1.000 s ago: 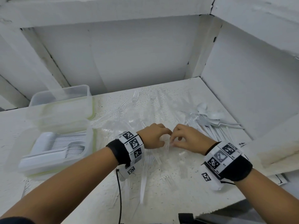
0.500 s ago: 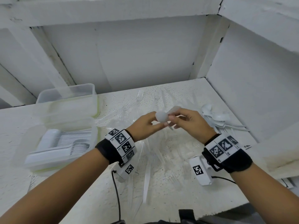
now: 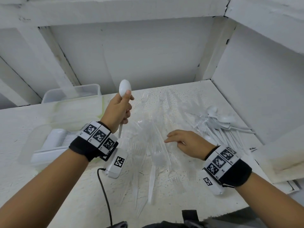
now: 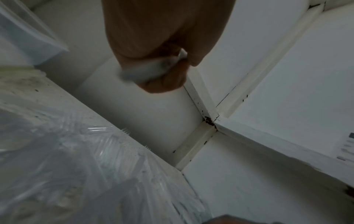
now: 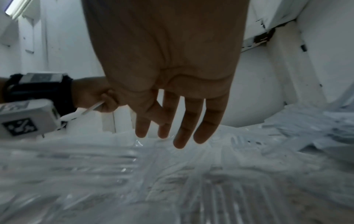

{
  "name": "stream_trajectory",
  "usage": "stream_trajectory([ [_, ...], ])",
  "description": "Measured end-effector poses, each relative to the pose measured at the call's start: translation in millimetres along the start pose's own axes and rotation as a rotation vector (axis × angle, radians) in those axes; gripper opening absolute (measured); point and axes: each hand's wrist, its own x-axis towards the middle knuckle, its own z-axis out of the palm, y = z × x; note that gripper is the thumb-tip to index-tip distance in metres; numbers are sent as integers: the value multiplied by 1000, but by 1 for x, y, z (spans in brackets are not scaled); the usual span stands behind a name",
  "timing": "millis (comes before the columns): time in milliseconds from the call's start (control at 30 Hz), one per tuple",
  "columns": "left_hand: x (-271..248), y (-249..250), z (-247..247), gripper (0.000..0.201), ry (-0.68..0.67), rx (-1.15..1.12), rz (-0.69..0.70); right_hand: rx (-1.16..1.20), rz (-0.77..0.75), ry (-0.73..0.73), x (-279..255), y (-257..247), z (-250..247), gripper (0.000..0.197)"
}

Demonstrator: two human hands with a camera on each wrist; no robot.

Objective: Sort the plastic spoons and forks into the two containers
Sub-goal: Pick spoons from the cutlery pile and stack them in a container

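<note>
Holding a white spoon (image 3: 124,89) upright: left hand (image 3: 117,111). Right hand (image 3: 189,143), fingers loosely spread, over clear forks (image 3: 148,137). Near container (image 3: 37,140): stacked white cutlery; far container (image 3: 72,94): contents unclear.

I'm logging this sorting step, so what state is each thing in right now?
left hand: grips the white spoon, raised
white spoon: upright, bowl up
right hand: fingers straight, holds nothing, over the clear forks
near container: open, stacked spoons inside
far container: open
clear forks: loose on the table

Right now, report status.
Left hand grips white spoon, raised. Right hand open over clear forks. Spoon container unobstructed.
</note>
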Motion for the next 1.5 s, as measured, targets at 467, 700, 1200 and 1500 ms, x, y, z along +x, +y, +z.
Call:
stream_trajectory([
  [467, -14, -25, 3, 19, -141, 319, -183, -71, 896, 317, -31, 66, -35, 68],
  [700, -15, -28, 7, 17, -185, 325, -192, -230, 759, 163, -19, 54, -15, 57],
  [1200, -19, -32, 18, 17, -212, 358, -200, -203, 378, 61, -11, -18, -13, 44],
  [1500, -19, -30, 14, 20, -200, 381, -174, 220, 425, 583, -24, 18, -56, 26],
])
